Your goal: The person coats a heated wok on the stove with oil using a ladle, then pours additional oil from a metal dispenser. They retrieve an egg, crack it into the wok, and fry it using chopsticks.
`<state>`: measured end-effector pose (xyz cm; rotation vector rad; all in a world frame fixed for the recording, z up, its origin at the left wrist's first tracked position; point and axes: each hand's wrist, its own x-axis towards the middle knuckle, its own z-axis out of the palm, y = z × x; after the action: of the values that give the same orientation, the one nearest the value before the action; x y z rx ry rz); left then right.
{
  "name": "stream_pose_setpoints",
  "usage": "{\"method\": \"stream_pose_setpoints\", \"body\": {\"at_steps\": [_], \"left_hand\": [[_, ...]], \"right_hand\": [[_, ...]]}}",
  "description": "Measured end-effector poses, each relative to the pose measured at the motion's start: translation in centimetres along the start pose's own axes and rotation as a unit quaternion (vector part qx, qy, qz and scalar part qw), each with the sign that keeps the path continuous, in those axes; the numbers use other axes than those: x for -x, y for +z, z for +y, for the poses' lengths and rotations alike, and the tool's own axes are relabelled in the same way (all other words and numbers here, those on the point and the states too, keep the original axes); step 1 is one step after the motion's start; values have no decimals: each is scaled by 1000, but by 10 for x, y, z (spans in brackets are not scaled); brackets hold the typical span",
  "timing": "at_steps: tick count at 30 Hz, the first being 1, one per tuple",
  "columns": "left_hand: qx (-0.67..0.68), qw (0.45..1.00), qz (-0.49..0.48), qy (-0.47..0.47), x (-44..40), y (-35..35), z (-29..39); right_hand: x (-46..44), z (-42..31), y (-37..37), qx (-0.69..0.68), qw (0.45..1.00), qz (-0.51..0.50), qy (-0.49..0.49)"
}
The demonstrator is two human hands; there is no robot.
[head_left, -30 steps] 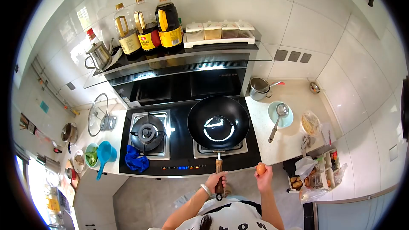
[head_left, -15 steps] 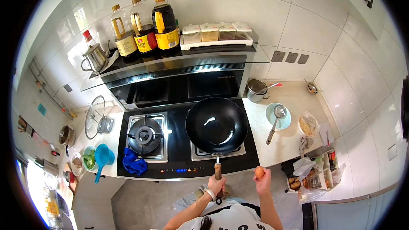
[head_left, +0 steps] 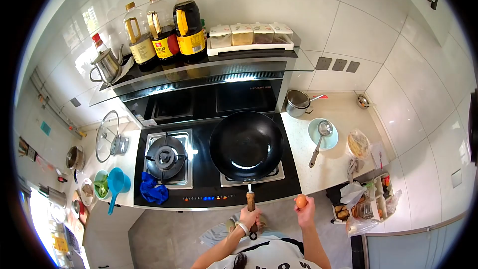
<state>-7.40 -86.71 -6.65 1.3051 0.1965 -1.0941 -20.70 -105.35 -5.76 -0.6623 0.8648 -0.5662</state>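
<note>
A black wok (head_left: 246, 145) with a wooden handle rests over the right burner, its inside dark and shiny. My left hand (head_left: 250, 217) is wrapped round the wok's handle near its end. In my right hand (head_left: 306, 213) a brown egg (head_left: 301, 201) is gripped at the fingertips, just off the stove's front edge. The egg looks whole.
A blue cloth (head_left: 154, 188) lies beside the left burner (head_left: 166, 156). On the right counter are a bowl (head_left: 330, 143) with a ladle (head_left: 324, 128) and a small pot (head_left: 297, 103). A blue dipper (head_left: 118, 181) is at left; sauce bottles (head_left: 189, 32) stand above.
The whole view has shifted slightly left. The wok has moved a little left over its burner. Both hands keep their holds on the handle and the egg.
</note>
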Motion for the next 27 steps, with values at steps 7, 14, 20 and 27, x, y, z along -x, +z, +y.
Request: {"method": "stream_pose_setpoints", "body": {"at_steps": [7,14,20,27], "left_hand": [[16,1000,3,5,2,1,-1],[0,1000,12,8,-1,3,-4],[25,1000,-1,14,8,13,10],[39,998,-38,19,10,18,31]], "right_hand": [[3,1,3,8,1000,-9,10],[2,3,2,7,1000,-6,16],[2,3,0,-2,1000,-6,20],[0,5,-10,-16,1000,-2,2]]}}
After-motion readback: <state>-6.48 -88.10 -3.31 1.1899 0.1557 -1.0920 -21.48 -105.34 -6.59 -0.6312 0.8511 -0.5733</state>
